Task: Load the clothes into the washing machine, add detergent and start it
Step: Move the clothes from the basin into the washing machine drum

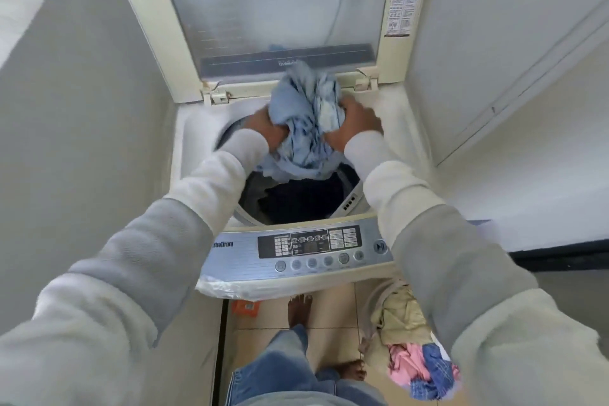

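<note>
A top-loading washing machine (393,109) stands in front of me with its lid (273,10) raised upright. My left hand (263,130) and my right hand (354,123) both grip a bunched light-blue patterned garment (306,119) held over the drum opening. Its lower end hangs into the drum. Dark clothes (296,201) lie inside the drum (245,208) below it. The control panel (306,249) with a row of round buttons and a start/pause button (380,245) faces me at the front.
A basket (400,313) on the tiled floor at lower right holds beige, pink and blue checked clothes. An orange packet (245,306) lies on the floor under the machine's front. Grey walls close in on the left and right. My bare feet stand near the machine.
</note>
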`<control>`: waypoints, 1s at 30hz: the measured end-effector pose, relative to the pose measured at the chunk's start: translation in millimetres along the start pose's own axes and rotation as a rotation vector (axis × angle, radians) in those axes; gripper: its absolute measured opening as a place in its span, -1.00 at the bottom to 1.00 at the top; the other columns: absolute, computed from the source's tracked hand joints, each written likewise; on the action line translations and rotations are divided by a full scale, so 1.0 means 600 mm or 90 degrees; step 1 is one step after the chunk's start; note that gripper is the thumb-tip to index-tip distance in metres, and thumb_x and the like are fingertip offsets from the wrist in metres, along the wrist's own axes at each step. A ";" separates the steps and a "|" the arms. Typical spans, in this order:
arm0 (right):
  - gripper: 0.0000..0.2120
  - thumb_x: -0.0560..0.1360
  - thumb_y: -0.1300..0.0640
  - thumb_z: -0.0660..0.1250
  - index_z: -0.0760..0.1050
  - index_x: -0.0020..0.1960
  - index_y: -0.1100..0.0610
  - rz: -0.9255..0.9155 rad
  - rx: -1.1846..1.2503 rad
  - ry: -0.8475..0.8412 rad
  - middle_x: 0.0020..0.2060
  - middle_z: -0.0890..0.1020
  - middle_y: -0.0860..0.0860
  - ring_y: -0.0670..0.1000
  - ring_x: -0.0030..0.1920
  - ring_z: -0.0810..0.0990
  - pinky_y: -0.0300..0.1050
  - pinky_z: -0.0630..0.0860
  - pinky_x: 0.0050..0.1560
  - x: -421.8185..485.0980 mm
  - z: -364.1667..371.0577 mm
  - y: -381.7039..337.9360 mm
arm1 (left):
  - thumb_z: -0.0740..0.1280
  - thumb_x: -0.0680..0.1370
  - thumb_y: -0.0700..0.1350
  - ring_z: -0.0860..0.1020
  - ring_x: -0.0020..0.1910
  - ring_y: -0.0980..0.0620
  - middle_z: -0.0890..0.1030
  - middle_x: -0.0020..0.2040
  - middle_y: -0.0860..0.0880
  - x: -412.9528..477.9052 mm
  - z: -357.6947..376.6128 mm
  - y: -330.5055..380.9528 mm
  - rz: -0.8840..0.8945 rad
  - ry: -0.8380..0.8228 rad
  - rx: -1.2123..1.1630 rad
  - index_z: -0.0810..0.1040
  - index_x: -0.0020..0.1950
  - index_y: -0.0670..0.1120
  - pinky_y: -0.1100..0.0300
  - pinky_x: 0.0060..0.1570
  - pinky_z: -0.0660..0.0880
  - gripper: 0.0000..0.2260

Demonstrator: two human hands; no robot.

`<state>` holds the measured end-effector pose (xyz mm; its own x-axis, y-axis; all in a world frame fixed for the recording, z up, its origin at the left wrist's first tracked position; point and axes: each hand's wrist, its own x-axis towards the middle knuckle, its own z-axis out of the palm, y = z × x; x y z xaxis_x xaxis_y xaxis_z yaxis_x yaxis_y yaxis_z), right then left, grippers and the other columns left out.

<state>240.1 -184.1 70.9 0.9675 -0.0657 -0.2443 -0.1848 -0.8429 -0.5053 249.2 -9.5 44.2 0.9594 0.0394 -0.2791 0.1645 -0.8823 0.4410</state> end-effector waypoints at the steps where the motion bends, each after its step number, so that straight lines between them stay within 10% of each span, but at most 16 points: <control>1: -0.44 0.31 0.01 0.47 0.41 0.28 0.01 0.017 -0.010 -0.017 0.15 0.58 0.09 0.20 0.15 0.55 -0.04 0.48 0.10 0.006 0.026 0.013 | 0.26 0.56 -0.08 0.52 0.20 -0.19 0.56 0.24 -0.17 0.003 0.006 0.003 -0.020 -0.041 0.029 0.48 0.33 -0.15 0.08 0.10 0.41 -0.64; 12: -0.49 0.51 0.05 0.34 0.31 0.42 0.00 0.054 -0.031 -0.074 0.32 0.46 0.07 0.20 0.28 0.46 0.04 0.44 0.23 -0.002 0.100 0.057 | 0.42 0.44 -0.11 0.42 0.34 -0.20 0.36 0.45 -0.06 0.020 0.064 -0.017 -0.009 -0.120 0.112 0.24 0.50 0.07 -0.06 0.28 0.42 -0.33; 21: -0.30 0.51 -0.23 0.20 0.01 0.54 -0.06 0.047 -0.211 0.124 0.54 0.02 0.03 0.17 0.53 -0.03 0.26 0.05 0.42 -0.110 -0.006 0.124 | 0.18 0.50 0.28 -0.06 0.56 -0.13 -0.03 0.60 -0.04 -0.075 0.100 0.126 0.318 0.076 0.300 -0.01 0.57 0.12 -0.22 0.48 -0.03 -0.29; 30: -0.28 0.50 -0.33 0.10 -0.04 0.55 -0.10 0.210 -0.179 0.239 0.56 -0.04 0.01 0.15 0.54 -0.08 0.28 0.00 0.43 -0.324 -0.124 0.348 | 0.05 0.45 0.43 -0.05 0.56 -0.15 -0.01 0.59 -0.07 -0.231 0.212 0.328 0.548 0.099 0.298 -0.07 0.58 0.13 -0.23 0.46 -0.04 -0.21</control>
<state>26.1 -387.1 74.3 0.8713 -0.4905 -0.0155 -0.4834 -0.8522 -0.2004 119.4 -248.3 61.0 0.7344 -0.6700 0.1085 -0.6772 -0.7341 0.0500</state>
